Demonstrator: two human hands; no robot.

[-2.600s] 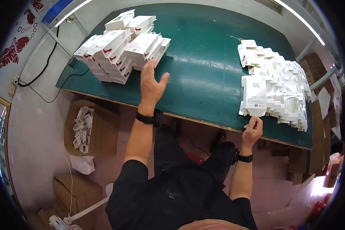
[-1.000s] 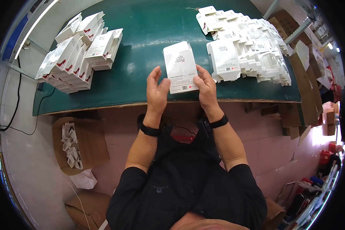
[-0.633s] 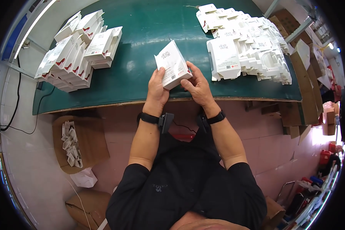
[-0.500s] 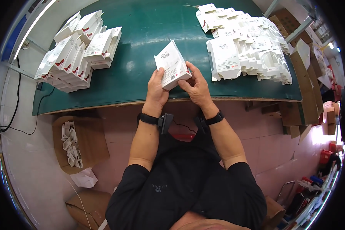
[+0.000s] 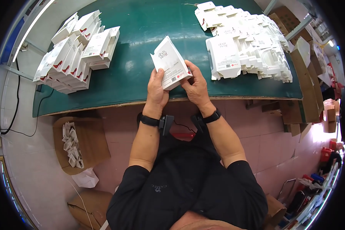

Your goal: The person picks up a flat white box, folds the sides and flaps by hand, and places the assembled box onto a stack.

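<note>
Between my hands, over the table's near edge, is a white folding carton [image 5: 169, 63] with dark print, tilted, its top flaps standing open at the far end. My left hand [image 5: 157, 87] grips its left side, thumb lying on the printed face. At the lower right corner my right hand [image 5: 196, 85] is closed on the carton, fingers round the side and the thumb at the bottom end. Stacked white cartons [image 5: 65, 57] with red marks stand to the left. On the right lie many overlapping, flatter white cartons [image 5: 226, 57].
The green tabletop [image 5: 142, 34] spans the far side. Below it at left, an open cardboard box [image 5: 94, 142] holds small white pieces. Brown cardboard [image 5: 304, 88] stands off the table's right end. A black cable [image 5: 17, 99] hangs by the left wall.
The carton has tipped slightly, its far end shifting up and left. My right thumb has slid down toward the carton's bottom end. Both hands keep their hold.
</note>
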